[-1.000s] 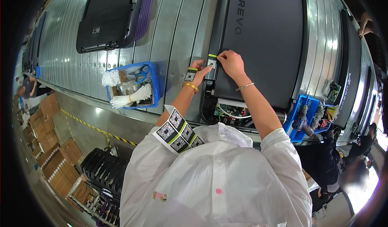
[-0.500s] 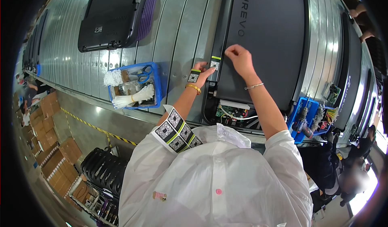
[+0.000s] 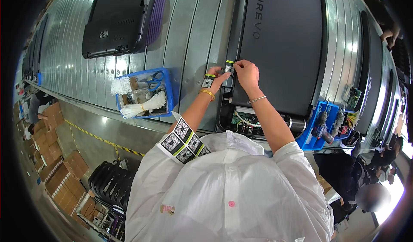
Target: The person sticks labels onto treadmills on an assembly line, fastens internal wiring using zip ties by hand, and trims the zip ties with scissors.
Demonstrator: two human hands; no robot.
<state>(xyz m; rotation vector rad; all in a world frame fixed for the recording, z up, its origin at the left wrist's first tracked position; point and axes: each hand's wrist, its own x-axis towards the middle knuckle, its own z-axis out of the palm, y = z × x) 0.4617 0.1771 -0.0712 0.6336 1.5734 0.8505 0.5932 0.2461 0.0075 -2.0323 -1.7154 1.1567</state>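
A QR-code sticker with a green band [image 3: 229, 68] lies on the side rail of a dark treadmill [image 3: 284, 48] marked UREVO. My left hand [image 3: 216, 78] is at the rail, its thumb on the sticker's lower left and its fingers apart. Another sticker [image 3: 208, 81] is stuck on the back of that hand. My right hand [image 3: 247, 74] has its fingertips pinched at the sticker's right edge; whether they grip it is too small to tell. A sheet of stickers [image 3: 182, 142] rests on my left forearm. Below, the treadmill's end shows an exposed circuit board [image 3: 245, 118].
To the left is a blue bin [image 3: 170, 91] with zip ties and scissors. A second blue bin [image 3: 310, 139] with tools stands at the right. A dark unit with purple edging [image 3: 114, 31] lies upper left. People stand at both far sides.
My right hand lifted off to the right of the sticker, then came back down and left to its edge. My left hand stayed by the rail.
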